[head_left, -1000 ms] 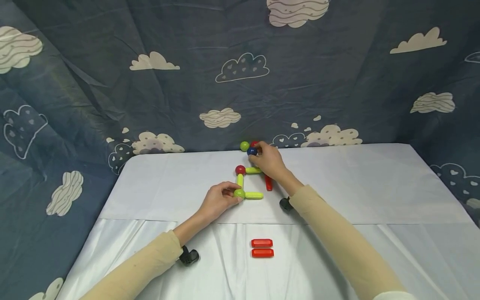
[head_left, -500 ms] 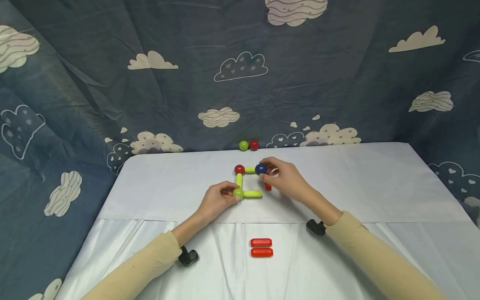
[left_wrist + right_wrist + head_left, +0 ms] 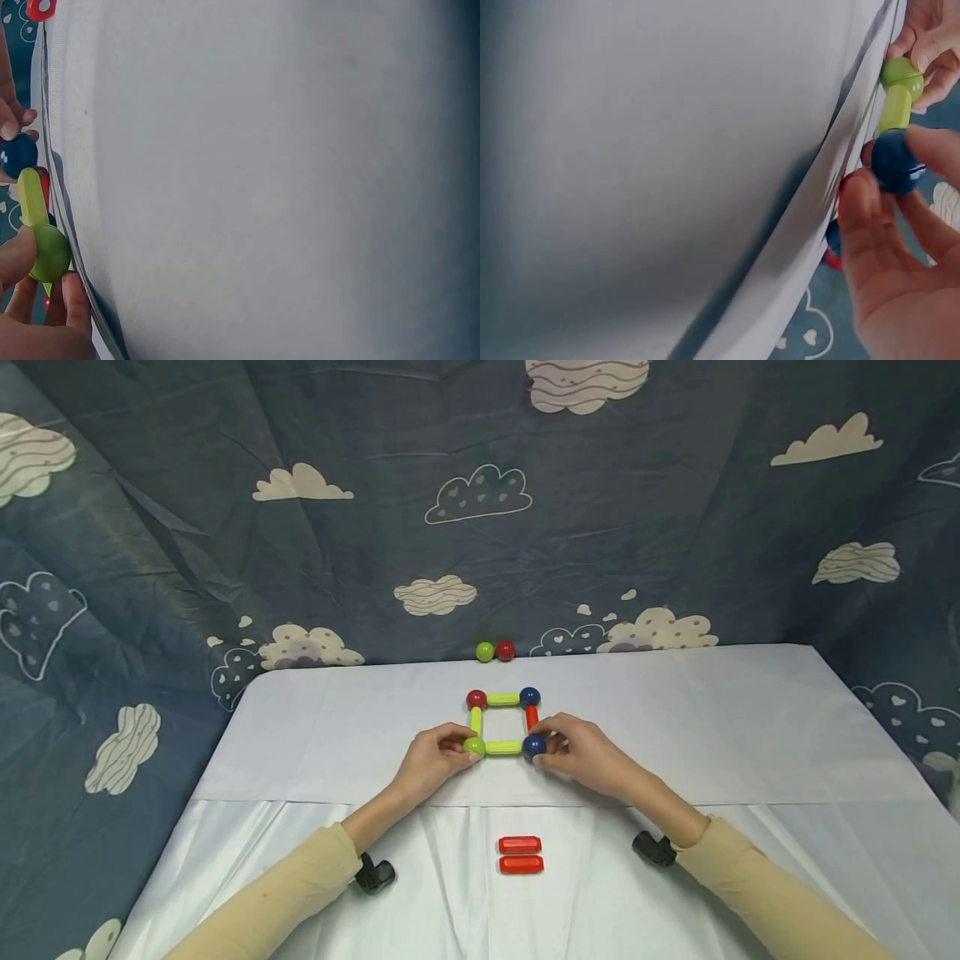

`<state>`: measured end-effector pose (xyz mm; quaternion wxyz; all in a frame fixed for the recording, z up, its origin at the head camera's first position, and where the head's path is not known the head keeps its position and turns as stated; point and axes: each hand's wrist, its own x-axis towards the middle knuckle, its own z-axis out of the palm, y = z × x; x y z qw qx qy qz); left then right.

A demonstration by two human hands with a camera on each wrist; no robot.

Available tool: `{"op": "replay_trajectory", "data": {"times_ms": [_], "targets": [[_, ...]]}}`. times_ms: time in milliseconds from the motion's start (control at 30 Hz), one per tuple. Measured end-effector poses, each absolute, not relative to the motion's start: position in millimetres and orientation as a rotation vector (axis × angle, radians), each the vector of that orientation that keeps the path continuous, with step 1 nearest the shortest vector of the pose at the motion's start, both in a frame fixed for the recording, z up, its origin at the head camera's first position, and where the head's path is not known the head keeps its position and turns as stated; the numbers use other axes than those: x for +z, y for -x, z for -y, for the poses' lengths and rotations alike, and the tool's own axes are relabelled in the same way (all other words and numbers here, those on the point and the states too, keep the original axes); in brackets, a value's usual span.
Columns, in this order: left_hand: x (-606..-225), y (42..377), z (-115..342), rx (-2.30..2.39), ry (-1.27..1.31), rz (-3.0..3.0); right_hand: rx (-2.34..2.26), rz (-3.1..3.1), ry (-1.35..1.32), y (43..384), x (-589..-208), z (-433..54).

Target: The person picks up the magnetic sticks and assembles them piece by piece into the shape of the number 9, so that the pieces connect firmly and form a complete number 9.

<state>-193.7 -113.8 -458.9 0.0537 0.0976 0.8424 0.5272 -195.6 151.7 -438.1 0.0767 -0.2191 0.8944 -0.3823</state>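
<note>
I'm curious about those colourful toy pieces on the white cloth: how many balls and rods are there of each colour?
Green balls: 2
Red balls: 2
Blue balls: 2
Yellow-green rods: 3
Red rods: 3
Total: 12

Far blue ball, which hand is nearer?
Right: the right hand pinches the near blue ball, along the red rod from the far blue ball; the left hand pinches the green ball diagonally opposite.
</note>
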Motion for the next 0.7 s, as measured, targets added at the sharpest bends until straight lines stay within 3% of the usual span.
{"op": "replay_trajectory", "data": {"times_ms": [500, 700], "targets": [[-463, 196, 113, 1.608, -0.292, -2.551, -1.1, -2.663, 0.606, 199, -439, -151], [-463, 196, 113, 1.605, -0.288, -2.552, -1.207, -2.714, 0.41, 219, -438, -149]]}}
